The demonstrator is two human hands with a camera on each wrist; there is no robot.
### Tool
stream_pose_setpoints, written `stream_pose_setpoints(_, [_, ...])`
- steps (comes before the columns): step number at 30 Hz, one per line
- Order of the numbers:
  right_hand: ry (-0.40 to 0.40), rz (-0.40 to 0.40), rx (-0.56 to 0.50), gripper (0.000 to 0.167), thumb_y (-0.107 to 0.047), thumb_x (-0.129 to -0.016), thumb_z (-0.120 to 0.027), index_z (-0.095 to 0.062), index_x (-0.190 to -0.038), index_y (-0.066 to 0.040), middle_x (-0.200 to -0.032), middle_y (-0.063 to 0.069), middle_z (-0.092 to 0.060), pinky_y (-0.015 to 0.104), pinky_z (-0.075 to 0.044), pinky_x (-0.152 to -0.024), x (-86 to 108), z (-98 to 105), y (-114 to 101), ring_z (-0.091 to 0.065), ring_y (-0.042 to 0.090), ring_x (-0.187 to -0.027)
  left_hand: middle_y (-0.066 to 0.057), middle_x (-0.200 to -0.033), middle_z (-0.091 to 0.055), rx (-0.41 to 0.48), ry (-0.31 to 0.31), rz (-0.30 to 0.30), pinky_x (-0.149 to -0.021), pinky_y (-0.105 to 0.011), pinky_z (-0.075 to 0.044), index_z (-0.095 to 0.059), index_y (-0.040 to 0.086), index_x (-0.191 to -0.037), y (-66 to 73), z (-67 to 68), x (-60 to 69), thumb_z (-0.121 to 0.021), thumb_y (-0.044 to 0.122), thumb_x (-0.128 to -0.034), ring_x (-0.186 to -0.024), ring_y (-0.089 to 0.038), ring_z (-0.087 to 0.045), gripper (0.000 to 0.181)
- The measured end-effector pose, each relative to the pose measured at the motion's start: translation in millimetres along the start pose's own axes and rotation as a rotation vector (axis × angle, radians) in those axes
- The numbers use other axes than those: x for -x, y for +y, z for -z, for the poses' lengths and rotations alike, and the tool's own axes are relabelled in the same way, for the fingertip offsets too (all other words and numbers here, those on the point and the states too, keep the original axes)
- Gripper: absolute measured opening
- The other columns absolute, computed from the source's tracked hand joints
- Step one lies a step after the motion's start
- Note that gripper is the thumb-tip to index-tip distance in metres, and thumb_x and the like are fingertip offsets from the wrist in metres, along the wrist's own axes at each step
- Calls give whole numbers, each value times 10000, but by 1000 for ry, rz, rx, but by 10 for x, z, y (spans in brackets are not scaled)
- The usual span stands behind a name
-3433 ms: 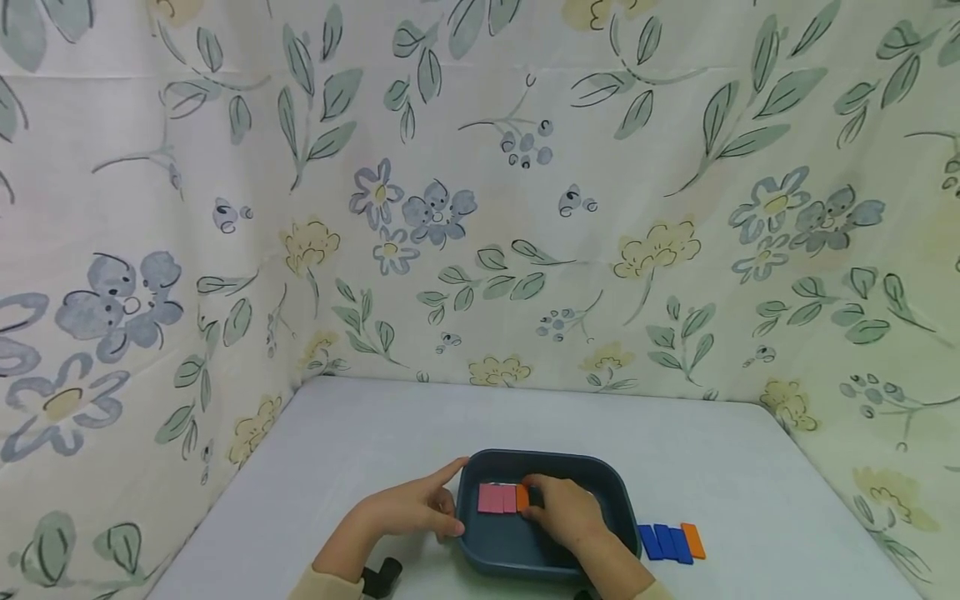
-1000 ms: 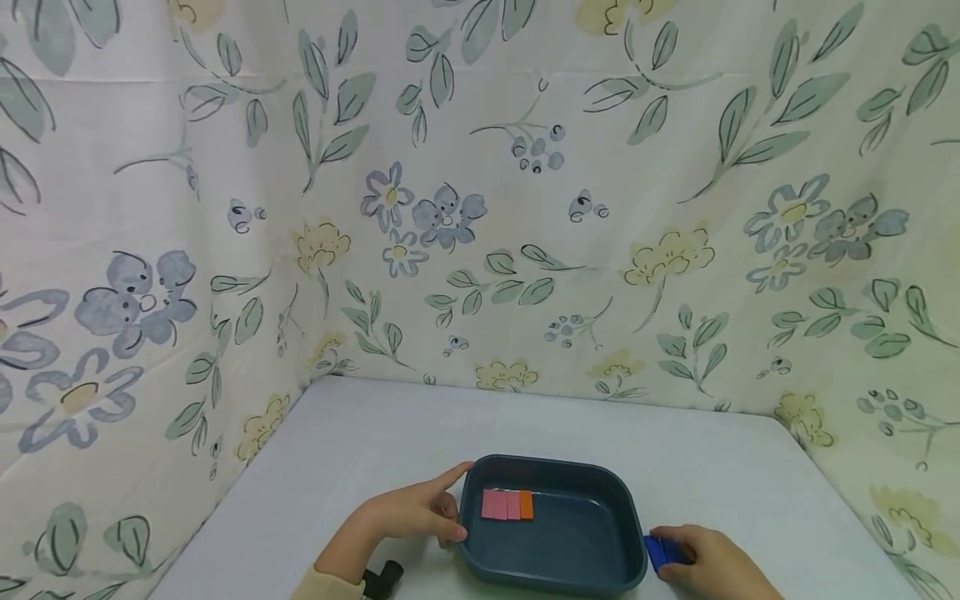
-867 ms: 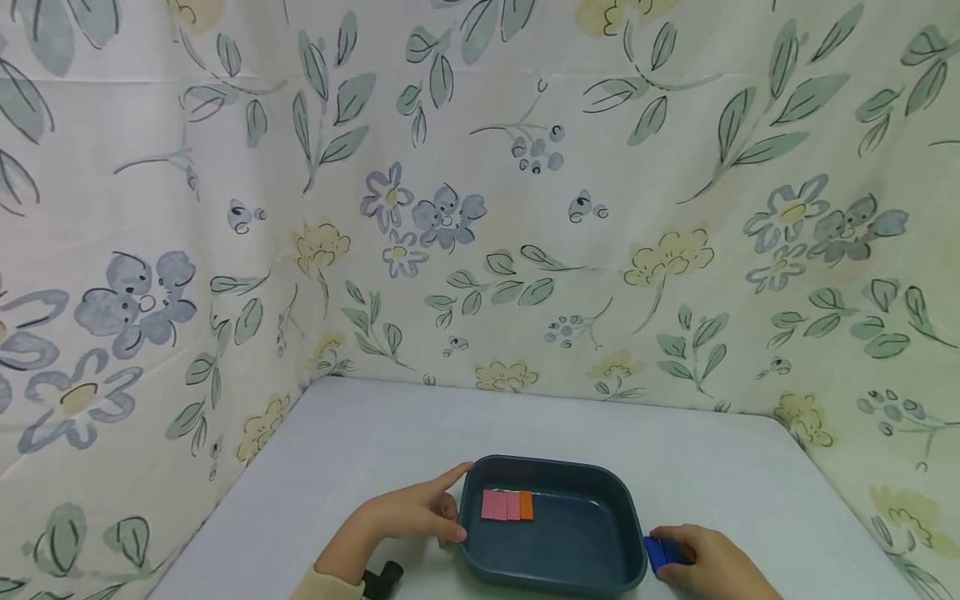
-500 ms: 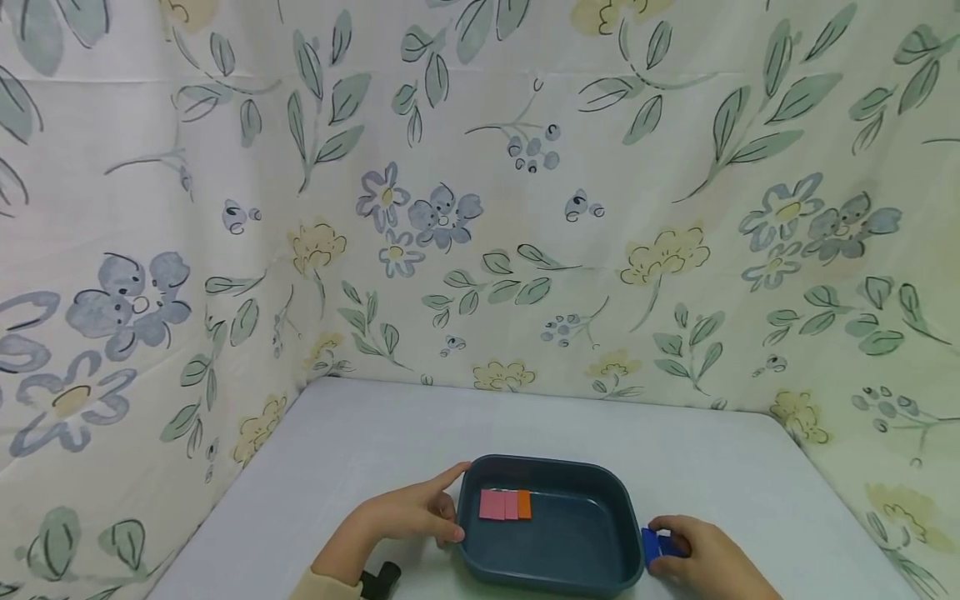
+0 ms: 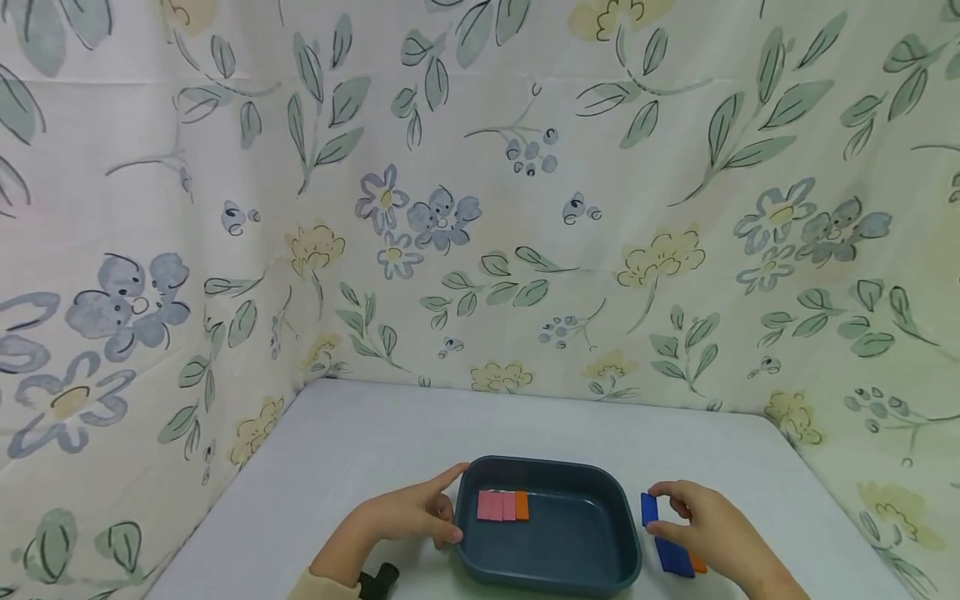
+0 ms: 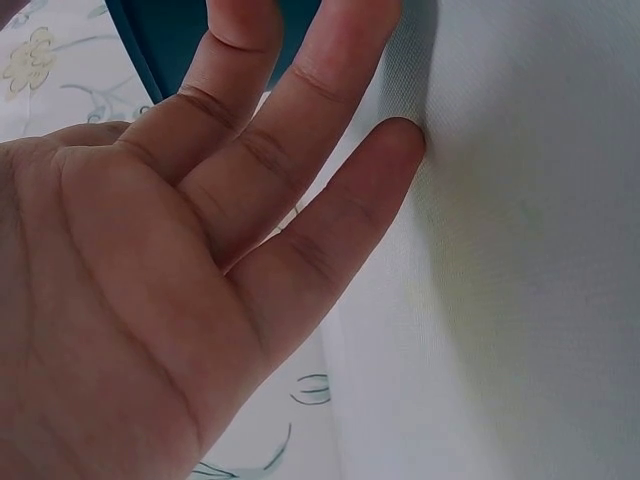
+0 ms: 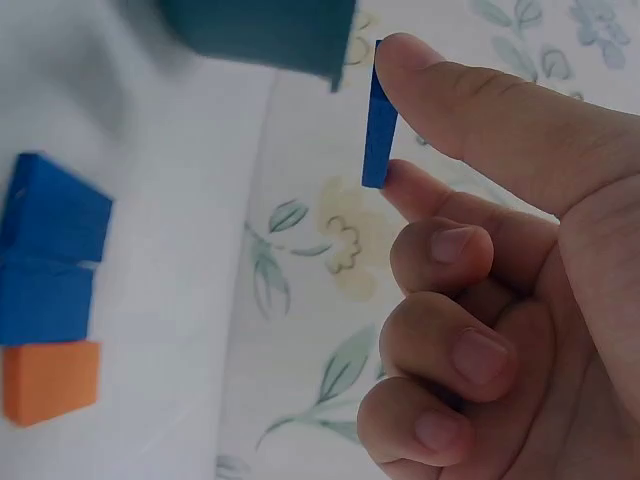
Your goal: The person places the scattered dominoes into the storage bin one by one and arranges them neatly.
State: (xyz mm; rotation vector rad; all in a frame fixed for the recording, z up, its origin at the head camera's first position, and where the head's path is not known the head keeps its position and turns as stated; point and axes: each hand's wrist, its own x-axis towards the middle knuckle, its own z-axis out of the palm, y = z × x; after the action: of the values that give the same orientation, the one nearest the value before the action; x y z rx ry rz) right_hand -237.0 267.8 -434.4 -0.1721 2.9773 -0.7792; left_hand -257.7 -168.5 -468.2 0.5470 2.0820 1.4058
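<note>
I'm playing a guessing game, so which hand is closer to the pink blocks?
Left. The left hand is at the left edge of the tray, near the pink blocks inside; the right hand is past the right edge, pinching a blue block.

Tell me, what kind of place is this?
Probably an indoor tabletop play or work spot: there's a white table, flowery cloth hanging behind it, and a dark tray with pink blocks inside.

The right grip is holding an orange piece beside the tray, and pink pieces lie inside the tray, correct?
Not quite: the right grip holds a blue piece, as the right wrist view shows; the pink pieces do lie inside the tray.
</note>
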Motion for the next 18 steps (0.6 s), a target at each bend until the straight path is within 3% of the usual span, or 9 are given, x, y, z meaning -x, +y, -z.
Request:
stream_pose_setpoints(10, [49, 112, -25, 440, -351, -766, -868, -711, -1128, -156, -795, 8, -462, 311, -357, -584, -73, -17, -356, -433, 161, -706, -79, -877, -648, -7, -9, -10, -671, -365, -402, -124, 193, -1622, -16, 11, -1, -749, 159, -902, -766, -237, -602, 954])
stream_pose_setpoints(18, [0, 230, -42, 413, -404, -776, -853, -720, -1103, -189, -754, -26, -481, 301, -371, -598, -158, -228, -651, -450, 131, -686, -75, -875, -647, -25, -5, -15, -654, -337, -405, -135, 185, -1621, -15, 5, 2, -763, 189, -889, -757, -235, -608, 964])
